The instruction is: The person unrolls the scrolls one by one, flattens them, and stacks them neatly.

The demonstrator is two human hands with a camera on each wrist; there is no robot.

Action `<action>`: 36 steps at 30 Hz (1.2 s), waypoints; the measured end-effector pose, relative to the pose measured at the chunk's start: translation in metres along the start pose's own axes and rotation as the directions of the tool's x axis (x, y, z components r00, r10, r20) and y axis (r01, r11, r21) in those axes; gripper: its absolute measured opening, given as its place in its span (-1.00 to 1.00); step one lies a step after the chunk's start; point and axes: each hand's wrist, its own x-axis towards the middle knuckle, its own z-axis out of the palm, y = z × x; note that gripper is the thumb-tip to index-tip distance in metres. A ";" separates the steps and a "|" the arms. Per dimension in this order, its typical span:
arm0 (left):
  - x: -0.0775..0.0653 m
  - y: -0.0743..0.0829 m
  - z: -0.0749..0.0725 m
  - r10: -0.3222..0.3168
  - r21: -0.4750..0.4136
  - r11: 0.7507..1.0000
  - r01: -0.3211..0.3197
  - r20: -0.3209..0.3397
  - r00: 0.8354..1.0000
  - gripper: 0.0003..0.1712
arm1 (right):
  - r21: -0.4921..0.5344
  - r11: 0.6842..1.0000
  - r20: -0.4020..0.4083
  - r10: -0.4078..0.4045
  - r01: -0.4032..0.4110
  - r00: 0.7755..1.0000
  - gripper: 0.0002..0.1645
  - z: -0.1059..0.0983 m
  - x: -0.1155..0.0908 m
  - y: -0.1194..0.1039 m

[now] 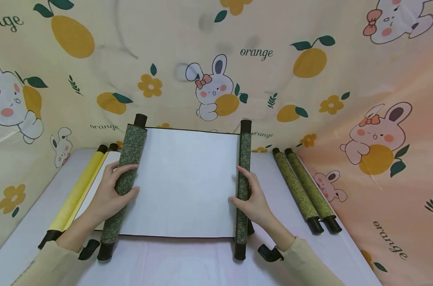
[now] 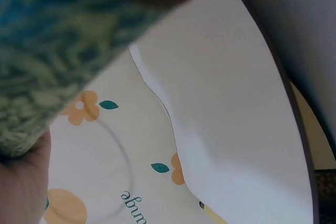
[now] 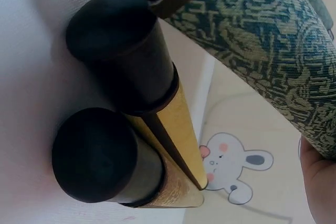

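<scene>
A scroll lies partly unrolled, its white sheet [image 1: 188, 182] spread between two dark green patterned rolls with black end caps. My left hand [image 1: 107, 194] grips the left roll [image 1: 132, 143], thumb on the near side and fingers over its outer edge. Around the slimmer right roll [image 1: 244, 153] curl the fingers and thumb of my right hand [image 1: 254, 194]. Close up in the left wrist view, the patterned roll [image 2: 58, 51] fills the upper left, with the sheet [image 2: 231, 108] bending away. The right wrist view has the other roll [image 3: 262, 45] against my hand [image 3: 320, 187].
Two olive-green scrolls [image 1: 296, 186] lie side by side on the table's right. A yellow scroll [image 1: 77, 190] lies at the left, partly behind my left forearm. Behind the white table [image 1: 188, 262] rises a cloth [image 1: 173, 35] printed with rabbits and oranges.
</scene>
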 end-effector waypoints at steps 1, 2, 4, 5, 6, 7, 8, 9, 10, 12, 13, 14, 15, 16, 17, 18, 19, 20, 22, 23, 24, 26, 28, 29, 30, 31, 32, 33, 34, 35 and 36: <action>0.000 0.000 0.000 0.001 0.012 1.000 -0.001 -0.001 1.000 -0.22 | -0.009 1.000 -0.005 -0.005 0.005 1.000 0.03 0.000 0.000 0.000; 0.000 -0.001 0.000 0.002 0.027 1.000 -0.002 -0.001 1.000 -0.20 | -0.015 1.000 -0.011 -0.010 0.010 1.000 0.02 0.000 0.000 0.000; -0.001 -0.002 0.000 -0.006 0.031 1.000 0.006 0.005 1.000 -0.18 | -0.020 0.999 -0.017 -0.032 0.032 0.999 0.02 0.000 0.000 0.001; -0.001 -0.002 0.000 -0.011 0.033 0.999 0.011 0.006 1.000 -0.18 | -0.022 0.999 -0.020 -0.043 0.042 0.999 0.01 0.000 -0.001 0.001; -0.002 -0.003 -0.001 -0.012 0.034 0.999 0.012 0.006 1.000 -0.19 | -0.018 0.999 -0.021 -0.051 0.050 0.998 0.01 -0.001 -0.001 0.002; -0.002 -0.003 -0.002 -0.010 0.038 0.999 0.010 0.005 1.000 -0.20 | -0.016 0.998 -0.022 -0.057 0.057 0.998 0.01 -0.001 0.000 0.002; -0.002 -0.003 -0.002 -0.007 0.037 0.999 0.007 0.001 1.000 -0.20 | -0.009 0.998 -0.023 -0.060 0.059 0.998 0.01 -0.002 0.000 0.002; -0.003 -0.003 -0.003 0.000 0.032 0.999 0.000 -0.004 1.000 -0.19 | -0.002 0.998 -0.021 -0.062 0.062 0.998 0.01 -0.003 0.000 0.002; -0.003 -0.004 -0.004 0.009 0.032 0.999 -0.009 -0.009 1.000 -0.18 | 0.007 0.998 -0.020 -0.062 0.062 0.998 0.01 -0.004 0.000 0.002; -0.004 -0.004 -0.005 0.031 0.035 0.999 -0.030 -0.021 0.999 -0.15 | 0.023 0.998 -0.016 -0.052 0.053 0.999 0.01 -0.006 0.000 0.002; -0.005 -0.004 -0.006 0.040 0.040 0.998 -0.039 -0.026 0.999 -0.14 | 0.029 0.998 -0.013 -0.050 0.050 0.999 0.01 -0.007 0.000 0.002; -0.005 -0.005 -0.007 0.049 0.041 0.998 -0.048 -0.031 0.998 -0.12 | 0.036 0.998 -0.008 -0.045 0.045 0.999 0.01 -0.008 0.000 0.003; -0.005 -0.005 -0.008 0.057 0.042 0.998 -0.055 -0.035 0.998 -0.10 | 0.041 0.998 -0.006 -0.038 0.038 0.999 0.01 -0.009 0.000 0.003; -0.005 -0.006 -0.009 0.062 0.046 0.997 -0.060 -0.041 0.997 -0.09 | 0.048 0.998 -0.003 -0.034 0.034 0.999 0.01 -0.010 0.000 0.003; -0.005 -0.006 -0.010 0.066 0.051 0.997 -0.063 -0.048 0.997 -0.08 | 0.052 0.998 -0.001 -0.026 0.026 1.000 0.01 -0.011 0.000 0.003; -0.005 -0.007 -0.012 0.069 0.053 0.996 -0.066 -0.054 0.996 -0.08 | 0.052 0.999 0.002 -0.016 0.015 1.000 0.00 -0.012 0.000 0.003; -0.005 -0.008 -0.013 0.068 0.051 0.997 -0.065 -0.058 0.996 -0.08 | 0.054 0.999 0.004 -0.008 0.008 1.000 0.00 -0.013 -0.001 0.003; -0.005 -0.008 -0.015 0.065 0.045 0.997 -0.063 -0.062 0.996 -0.08 | 0.056 0.998 0.007 -0.003 0.003 1.000 0.00 -0.015 -0.001 0.003; -0.005 -0.008 -0.019 0.050 0.028 0.998 -0.048 -0.061 0.997 -0.09 | 0.059 0.998 0.008 0.005 -0.005 1.000 -0.01 -0.017 -0.002 0.004; -0.005 -0.008 -0.021 0.039 0.017 0.999 -0.038 -0.058 0.998 -0.10 | 0.062 0.998 0.008 0.006 -0.006 1.000 -0.01 -0.018 -0.002 0.005; -0.005 -0.008 -0.022 0.026 0.005 1.000 -0.026 -0.053 0.998 -0.11 | 0.065 0.998 0.009 0.007 -0.007 1.000 -0.01 -0.020 -0.003 0.005; -0.005 -0.007 -0.025 0.000 -0.008 1.000 0.000 -0.041 0.999 -0.11 | 0.099 0.995 0.017 0.003 -0.005 1.000 0.01 -0.022 -0.003 0.007; -0.007 -0.006 -0.026 -0.023 -0.012 1.000 0.022 -0.037 0.999 -0.11 | 0.137 0.991 0.021 0.004 -0.007 1.000 0.02 -0.023 -0.003 0.008; -0.007 -0.006 -0.027 -0.034 -0.012 0.999 0.034 -0.037 0.999 -0.10 | 0.160 0.987 0.025 0.006 -0.010 1.000 0.04 -0.024 -0.003 0.009; -0.008 -0.006 -0.027 -0.045 -0.012 0.999 0.045 -0.037 0.998 -0.08 | 0.180 0.984 0.029 0.008 -0.013 1.000 0.05 -0.024 -0.003 0.010; -0.009 -0.006 -0.027 -0.051 -0.011 0.999 0.051 -0.041 0.998 -0.07 | 0.202 0.979 0.033 0.009 -0.015 0.999 0.06 -0.024 -0.003 0.011; -0.010 -0.006 -0.027 -0.053 -0.009 0.999 0.052 -0.046 0.998 -0.04 | 0.212 0.977 0.031 0.009 -0.015 0.999 0.08 -0.024 -0.003 0.012; -0.010 -0.005 -0.027 -0.054 -0.006 0.999 0.054 -0.051 0.997 -0.02 | 0.215 0.976 0.030 0.007 -0.014 1.000 0.11 -0.024 -0.003 0.012; -0.011 -0.005 -0.027 -0.054 -0.009 0.999 0.053 -0.054 0.997 0.01 | 0.216 0.976 0.028 0.005 -0.011 1.000 0.12 -0.024 -0.003 0.012; -0.011 -0.005 -0.027 -0.049 -0.009 0.999 0.049 -0.059 0.997 0.04 | 0.213 0.977 0.026 0.002 -0.008 1.000 0.14 -0.023 -0.002 0.012; -0.010 -0.005 -0.026 -0.041 -0.010 0.999 0.040 -0.062 0.997 0.06 | 0.205 0.979 0.024 0.000 -0.005 1.000 0.16 -0.023 -0.002 0.012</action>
